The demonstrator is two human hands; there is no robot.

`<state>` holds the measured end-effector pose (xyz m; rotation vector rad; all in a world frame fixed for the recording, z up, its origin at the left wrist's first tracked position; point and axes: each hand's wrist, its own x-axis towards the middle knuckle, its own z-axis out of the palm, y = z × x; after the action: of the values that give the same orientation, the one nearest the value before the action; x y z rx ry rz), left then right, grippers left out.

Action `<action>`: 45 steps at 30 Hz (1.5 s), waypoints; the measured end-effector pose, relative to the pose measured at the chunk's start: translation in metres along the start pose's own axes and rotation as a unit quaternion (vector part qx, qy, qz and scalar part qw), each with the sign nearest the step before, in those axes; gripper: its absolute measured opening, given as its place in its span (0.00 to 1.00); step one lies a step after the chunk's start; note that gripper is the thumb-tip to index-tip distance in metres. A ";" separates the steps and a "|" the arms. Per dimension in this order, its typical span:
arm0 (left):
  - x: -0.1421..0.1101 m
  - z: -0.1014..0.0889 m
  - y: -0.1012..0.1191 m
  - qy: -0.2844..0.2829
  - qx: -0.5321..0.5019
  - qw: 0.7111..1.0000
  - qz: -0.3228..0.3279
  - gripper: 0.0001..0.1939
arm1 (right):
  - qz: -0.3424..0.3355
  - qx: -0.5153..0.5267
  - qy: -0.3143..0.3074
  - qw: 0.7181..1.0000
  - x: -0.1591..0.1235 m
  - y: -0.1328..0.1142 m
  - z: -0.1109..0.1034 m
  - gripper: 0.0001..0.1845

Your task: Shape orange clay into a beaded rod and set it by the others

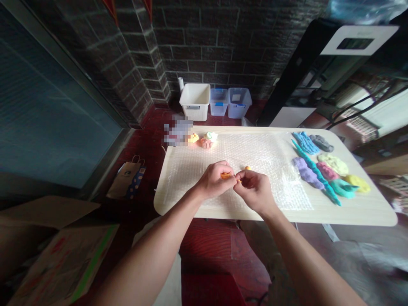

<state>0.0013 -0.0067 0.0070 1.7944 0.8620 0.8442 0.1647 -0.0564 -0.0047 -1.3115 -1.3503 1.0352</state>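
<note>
your left hand (214, 182) and your right hand (254, 190) meet over the middle of the bubble wrap sheet (270, 157), near the front edge of the pale table (366, 212). between them you hold a small piece of orange clay (227, 176). the left fingers are closed on it; most of the piece shows at the left fingertips, and a thin end runs to the right, toward the right fingertips, which pinch it at that end. so the long axis of the clay lies about left to right, across your body, and a little lower at the right side. both hands are at the same distance from it, because both touch it.

a second small orange bit (247, 168) lies on the sheet just behind the right hand, apart from the fingers. the right hand is the nearer one to it.

the row of colored clay lumps (321, 170) lies well apart to the right, on the side of the right hand. three small finished clay figures (204, 139) stand at the far left part of the table, nearer to the left hand but also well apart.
</note>
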 end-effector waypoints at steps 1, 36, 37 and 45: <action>0.000 0.000 0.000 0.001 -0.003 1.000 0.000 0.13 | 0.007 0.007 0.001 1.000 0.000 -0.001 0.001 0.07; 0.003 0.020 -0.037 0.029 0.306 0.951 0.034 0.13 | 0.118 0.217 0.069 0.967 0.016 0.018 -0.010 0.15; 0.003 0.020 -0.036 0.022 0.296 0.954 0.034 0.11 | 0.099 0.167 0.069 0.979 0.016 0.019 -0.009 0.16; 0.001 0.014 -0.042 0.023 0.223 0.973 0.057 0.13 | 0.002 -0.061 0.010 0.998 0.013 0.035 0.000 0.18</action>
<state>0.0059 0.0012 -0.0368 2.2382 1.0482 0.8104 0.1721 -0.0408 -0.0380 -1.4111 -1.4161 0.9520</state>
